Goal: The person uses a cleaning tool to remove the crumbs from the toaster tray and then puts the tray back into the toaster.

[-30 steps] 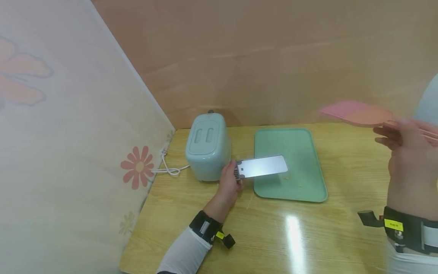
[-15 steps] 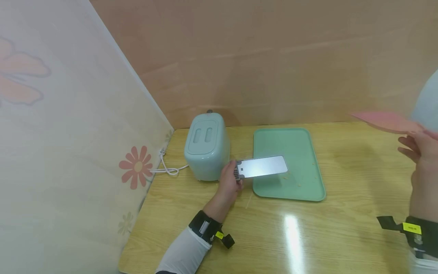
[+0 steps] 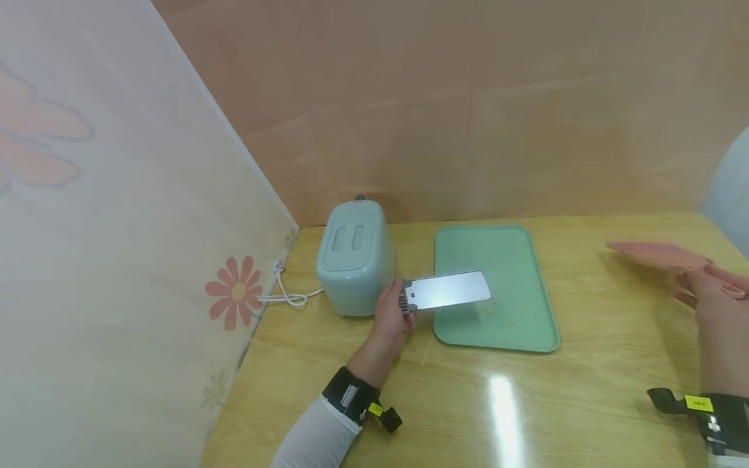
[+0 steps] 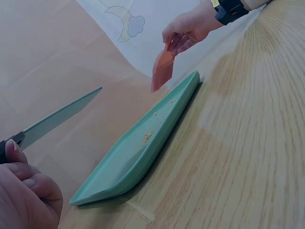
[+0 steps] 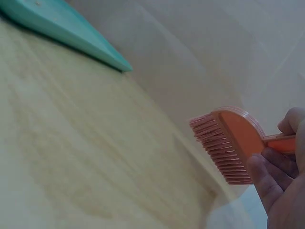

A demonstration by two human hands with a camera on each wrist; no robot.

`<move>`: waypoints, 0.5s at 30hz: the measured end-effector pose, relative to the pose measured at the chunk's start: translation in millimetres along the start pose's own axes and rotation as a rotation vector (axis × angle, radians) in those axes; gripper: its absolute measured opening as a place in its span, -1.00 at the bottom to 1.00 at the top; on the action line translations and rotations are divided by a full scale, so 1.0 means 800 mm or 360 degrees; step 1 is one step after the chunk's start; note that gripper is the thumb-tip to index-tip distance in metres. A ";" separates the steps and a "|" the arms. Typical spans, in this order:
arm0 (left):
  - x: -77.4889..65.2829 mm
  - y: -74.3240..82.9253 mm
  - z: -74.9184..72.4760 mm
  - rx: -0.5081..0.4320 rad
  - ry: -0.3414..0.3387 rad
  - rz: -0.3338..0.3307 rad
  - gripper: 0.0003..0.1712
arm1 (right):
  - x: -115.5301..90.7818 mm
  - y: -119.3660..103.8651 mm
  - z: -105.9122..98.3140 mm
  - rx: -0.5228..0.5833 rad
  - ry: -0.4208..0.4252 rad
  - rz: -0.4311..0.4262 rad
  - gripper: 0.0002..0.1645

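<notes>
In the head view my left hand (image 3: 390, 315) grips the grey end of a flat silver crumb tray (image 3: 449, 290), whose plate reaches over the left part of a green tray (image 3: 529, 286). The left wrist view shows the crumb tray (image 4: 62, 117) raised above the green tray. Several crumbs (image 4: 147, 138) lie on the green tray. At the far right my right hand (image 3: 716, 305) holds an orange brush (image 3: 661, 253) with pink bristles by its handle. In the right wrist view the bristles (image 5: 221, 152) of the brush point away from the hand, apart from the green tray.
A pale mint toaster (image 3: 354, 260) with its lid on stands just left of the green tray, close beside my left hand. Its white cord (image 3: 289, 299) runs to the left wall. A tan panel (image 3: 439, 117) rises behind the wooden table (image 3: 456, 403).
My right hand has moved right and then down with the brush, bringing it close to the tabletop. The left hand keeps the crumb tray in the same place. The head view has shifted slightly.
</notes>
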State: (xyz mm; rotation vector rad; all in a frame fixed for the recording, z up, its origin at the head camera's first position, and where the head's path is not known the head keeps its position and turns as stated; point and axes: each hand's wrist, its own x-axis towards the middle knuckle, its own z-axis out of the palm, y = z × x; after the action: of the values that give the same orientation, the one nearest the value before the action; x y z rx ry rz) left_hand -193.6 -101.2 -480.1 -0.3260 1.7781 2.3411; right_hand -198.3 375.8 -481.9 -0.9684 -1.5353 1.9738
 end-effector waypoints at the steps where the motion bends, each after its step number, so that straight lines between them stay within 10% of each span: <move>1: 0.000 -0.001 0.000 -0.0003 -0.0002 0.0008 -0.53 | 0.000 0.003 -0.002 -0.0087 0.0003 0.0017 -0.51; 15: 0.000 -0.001 0.001 0.0016 0.0026 -0.0009 -0.56 | -0.007 0.018 -0.025 -0.1057 -0.0049 -0.0010 -0.28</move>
State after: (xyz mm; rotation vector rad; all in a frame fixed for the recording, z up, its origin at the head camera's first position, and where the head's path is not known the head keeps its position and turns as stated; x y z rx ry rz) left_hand -193.5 -100.1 -481.0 -0.3488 1.7930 2.3319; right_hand -178.4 381.0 -497.4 -1.1684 -2.2688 1.4834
